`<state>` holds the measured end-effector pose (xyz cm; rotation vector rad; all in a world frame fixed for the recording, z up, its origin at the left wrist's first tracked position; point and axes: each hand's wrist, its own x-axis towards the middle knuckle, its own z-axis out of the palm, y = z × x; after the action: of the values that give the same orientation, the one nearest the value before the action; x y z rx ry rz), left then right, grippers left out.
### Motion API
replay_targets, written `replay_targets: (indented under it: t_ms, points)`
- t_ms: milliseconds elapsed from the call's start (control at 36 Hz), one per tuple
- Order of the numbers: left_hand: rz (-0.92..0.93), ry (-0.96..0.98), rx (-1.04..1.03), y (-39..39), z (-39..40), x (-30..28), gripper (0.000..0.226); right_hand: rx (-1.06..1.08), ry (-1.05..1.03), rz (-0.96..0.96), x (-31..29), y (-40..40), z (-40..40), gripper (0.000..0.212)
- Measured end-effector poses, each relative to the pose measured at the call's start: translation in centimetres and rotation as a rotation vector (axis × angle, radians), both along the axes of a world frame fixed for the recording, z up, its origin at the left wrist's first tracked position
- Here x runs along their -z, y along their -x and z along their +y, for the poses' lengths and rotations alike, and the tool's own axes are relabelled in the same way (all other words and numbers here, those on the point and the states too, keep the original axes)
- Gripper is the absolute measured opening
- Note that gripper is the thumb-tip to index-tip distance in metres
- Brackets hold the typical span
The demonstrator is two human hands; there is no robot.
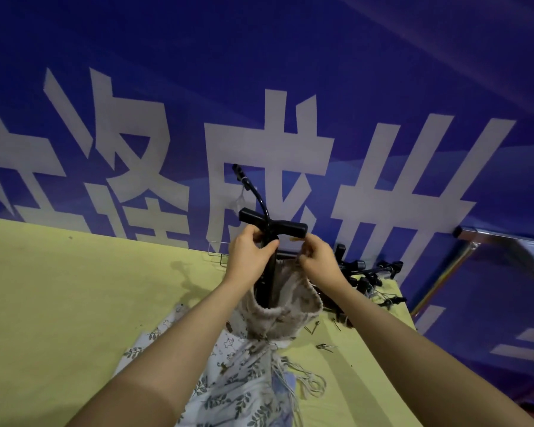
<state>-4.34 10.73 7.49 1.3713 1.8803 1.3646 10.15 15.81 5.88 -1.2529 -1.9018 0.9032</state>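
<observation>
Yellow counter (59, 288) below blue banner wall. Floral cloth (228, 380) lies on counter near its front edge. Left hand (248, 254): grip clenched round black hanger (296, 231), raised above counter, hook pointing up. Beige knit garment (290, 306) hangs under hanger, around its black stem. Right hand (316, 260): grip pinching garment's top edge just beside hanger bar. Further right, pile of black hangers (370, 272), loose metal clips (326, 346), chrome rail (506, 241).
</observation>
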Motion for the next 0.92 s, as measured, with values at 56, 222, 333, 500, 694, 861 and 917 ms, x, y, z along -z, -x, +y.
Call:
replay_targets:
  t_ms: [56, 222, 333, 500, 694, 861, 917]
  points:
    - [-0.011, 0.004, 0.013, 0.2, -0.1, -0.1, 0.020, 0.075, -0.026, 0.042, -0.3, -0.5, 0.3, 0.038]
    - [-0.007, -0.008, 0.120, 0.3, -0.2, -2.2, 0.022, 0.150, -0.161, 0.103, -2.7, -0.4, 0.7, 0.011]
    - [0.043, 0.012, 0.153, 0.4, 0.1, -3.3, 0.019, 0.184, -0.138, 0.232, -5.5, 0.3, 1.2, 0.036]
    - [0.082, 0.069, 0.079, 1.4, 0.0, -2.5, 0.023, 0.136, -0.116, 0.381, -9.5, 1.0, 1.8, 0.044]
    - [0.170, 0.111, 0.015, 2.5, -1.2, -1.6, 0.027, 0.115, -0.135, 0.367, -9.4, 2.6, 1.3, 0.044]
    - [0.506, 0.123, -0.052, 2.9, -1.7, -1.5, 0.032, 0.065, -0.311, 0.301, -9.7, 3.5, 0.5, 0.045]
    - [0.604, 0.111, -0.069, 3.1, -1.8, -1.5, 0.034, 0.033, -0.363, 0.286, -9.7, 3.8, 0.2, 0.045]
